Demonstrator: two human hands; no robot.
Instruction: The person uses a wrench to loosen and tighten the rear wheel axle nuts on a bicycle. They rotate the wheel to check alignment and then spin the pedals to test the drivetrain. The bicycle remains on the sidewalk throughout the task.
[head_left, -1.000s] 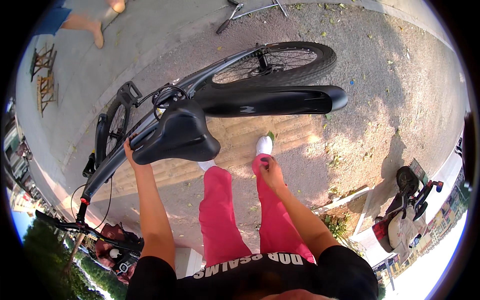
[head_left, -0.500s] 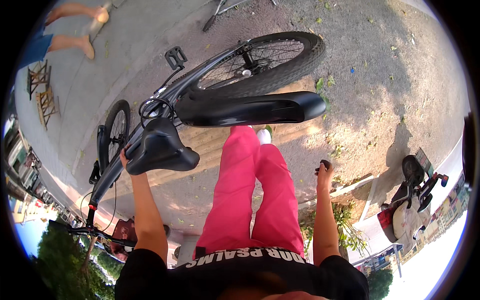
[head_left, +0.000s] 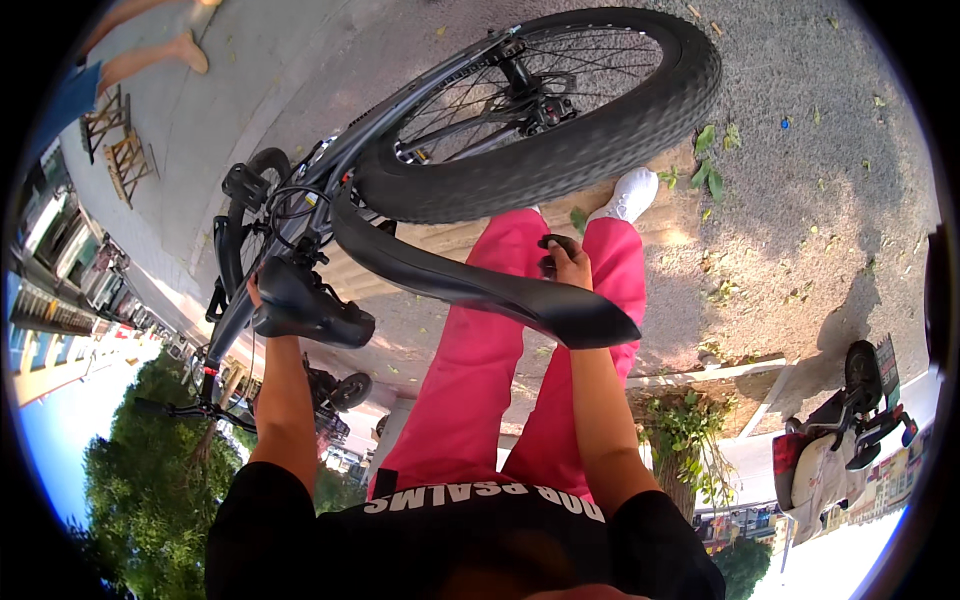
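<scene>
A dark bicycle [head_left: 365, 135] stands before me, its black saddle [head_left: 312, 305] at my left. My left hand [head_left: 257, 293] grips the saddle's left edge; most of its fingers are hidden behind it. The knobbly rear tyre [head_left: 560, 175] stretches to the upper right, with a long black mudguard [head_left: 470, 275] apart from it on my side. In the gap between tyre and mudguard is my right hand [head_left: 570, 262], its fingers curled round a small dark object that is too small to name. The mudguard crosses in front of my right wrist.
A parked scooter [head_left: 830, 450] stands at the right, near a leafy plant [head_left: 690, 430] and a low kerb [head_left: 710, 372]. Wooden stools [head_left: 128, 165] and a person's bare legs [head_left: 150, 65] are at the upper left. My white shoe [head_left: 632, 193] is close by the tyre.
My right hand has moved left and forward from beside my leg to between mudguard and tyre. The rear wheel shows larger and farther up. My right foot has stepped out to the right.
</scene>
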